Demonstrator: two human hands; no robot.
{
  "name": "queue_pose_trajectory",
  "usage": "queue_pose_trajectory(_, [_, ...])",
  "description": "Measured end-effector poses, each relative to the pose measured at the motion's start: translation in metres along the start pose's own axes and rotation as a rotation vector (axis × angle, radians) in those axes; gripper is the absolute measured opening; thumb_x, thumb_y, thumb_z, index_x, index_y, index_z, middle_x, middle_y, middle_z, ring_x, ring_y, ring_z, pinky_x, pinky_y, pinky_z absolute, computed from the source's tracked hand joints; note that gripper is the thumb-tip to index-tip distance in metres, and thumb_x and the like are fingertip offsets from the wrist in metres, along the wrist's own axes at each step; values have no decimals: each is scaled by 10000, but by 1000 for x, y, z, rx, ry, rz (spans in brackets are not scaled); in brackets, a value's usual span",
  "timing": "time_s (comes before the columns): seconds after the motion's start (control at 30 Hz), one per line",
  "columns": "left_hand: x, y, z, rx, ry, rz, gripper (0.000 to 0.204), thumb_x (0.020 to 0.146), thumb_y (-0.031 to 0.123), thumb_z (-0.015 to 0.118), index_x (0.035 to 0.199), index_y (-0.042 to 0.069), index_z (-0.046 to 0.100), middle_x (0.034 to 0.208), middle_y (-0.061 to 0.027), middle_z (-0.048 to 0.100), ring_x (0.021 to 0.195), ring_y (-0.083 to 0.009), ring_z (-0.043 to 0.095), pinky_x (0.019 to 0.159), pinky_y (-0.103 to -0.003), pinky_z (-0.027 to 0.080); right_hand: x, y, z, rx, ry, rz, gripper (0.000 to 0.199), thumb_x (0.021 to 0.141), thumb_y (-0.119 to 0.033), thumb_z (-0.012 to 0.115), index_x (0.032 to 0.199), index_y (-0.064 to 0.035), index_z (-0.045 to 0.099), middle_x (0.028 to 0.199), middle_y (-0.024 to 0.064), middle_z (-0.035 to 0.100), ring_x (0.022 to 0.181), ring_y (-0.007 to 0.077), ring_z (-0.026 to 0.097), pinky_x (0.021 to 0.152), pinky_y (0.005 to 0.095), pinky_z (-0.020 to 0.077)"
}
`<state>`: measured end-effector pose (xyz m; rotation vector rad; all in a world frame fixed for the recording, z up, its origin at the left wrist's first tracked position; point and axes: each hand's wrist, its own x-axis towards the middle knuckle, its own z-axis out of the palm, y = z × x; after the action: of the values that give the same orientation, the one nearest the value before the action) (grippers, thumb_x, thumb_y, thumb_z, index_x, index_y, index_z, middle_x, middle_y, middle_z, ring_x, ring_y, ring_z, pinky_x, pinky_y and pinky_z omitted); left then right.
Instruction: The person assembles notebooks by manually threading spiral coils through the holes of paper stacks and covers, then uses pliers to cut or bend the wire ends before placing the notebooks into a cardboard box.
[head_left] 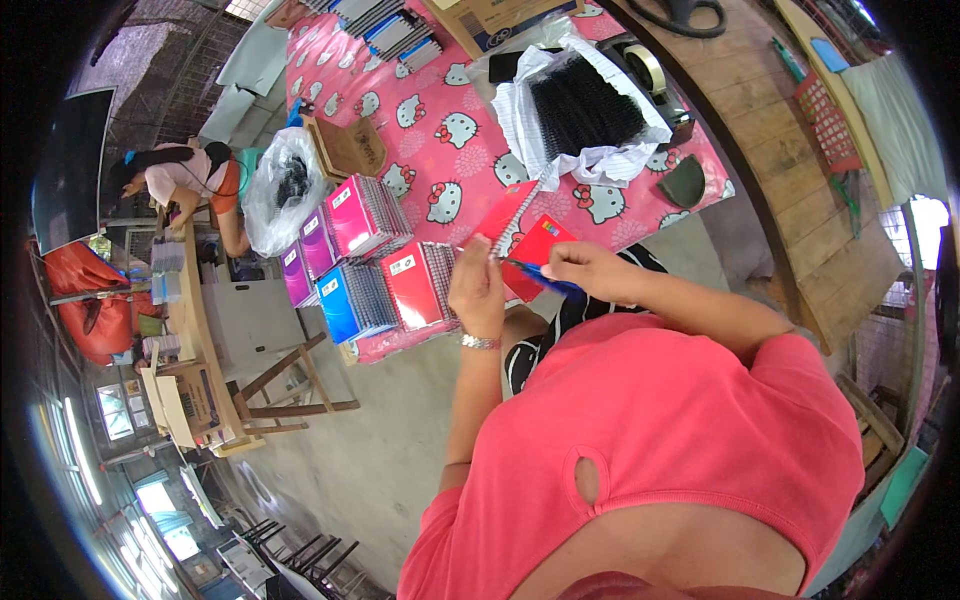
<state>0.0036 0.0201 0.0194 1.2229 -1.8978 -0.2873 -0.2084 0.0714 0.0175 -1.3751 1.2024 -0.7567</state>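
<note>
My left hand (478, 288) is closed on a red spiral notebook (541, 240). Its covers are spread apart, with the wire coil running between them up from my fingers. My right hand (592, 272) grips blue-handled pliers (556, 284), whose dark tip points at the coil's end beside my left fingers; whether it touches the wire cannot be made out. Left of my hands stand stacks of red notebooks (405, 288), blue notebooks (345, 300) and magenta notebooks (358, 215). Beyond the held notebook, many black binding coils (585, 105) lie on white paper.
A pink patterned cloth (420, 120) covers the table. A clear plastic bag (287, 195) and a brown wooden holder (345, 148) sit at its left edge. A tape roll (645, 70) and a dark green scoop-like piece (683, 182) lie right. Another person (190, 175) bends over a bench at left.
</note>
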Motion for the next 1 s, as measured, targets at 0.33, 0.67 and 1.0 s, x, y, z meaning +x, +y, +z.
queue_pose_trajectory(0.33, [89,-34,-94,664,-214,68,94,791,107,544,817,75,629,786,-64,626,785,-284,583,717,-440,410,40,16,-56,-803,455,-469,220,728,-160,686,868,-60,550,957,134,564,975,332,555,837,438,449])
queue_pose_trajectory(0.67, [2,-83,-84,532,-325,-373,571,915,219,586,1438,130,373,1441,-287,348,1324,-425,360,1069,-493,335,183,33,-92,-975,597,-33,176,867,-117,501,993,-26,584,968,198,600,839,359,666,669,460,559])
queue_pose_trajectory(1.0, [-4,-86,-86,545,-162,-312,456,908,196,598,1312,16,483,1353,-268,454,1250,-425,429,1021,-466,377,201,27,-82,-1005,826,65,159,877,-150,524,970,-37,583,948,186,619,828,320,675,633,397,579])
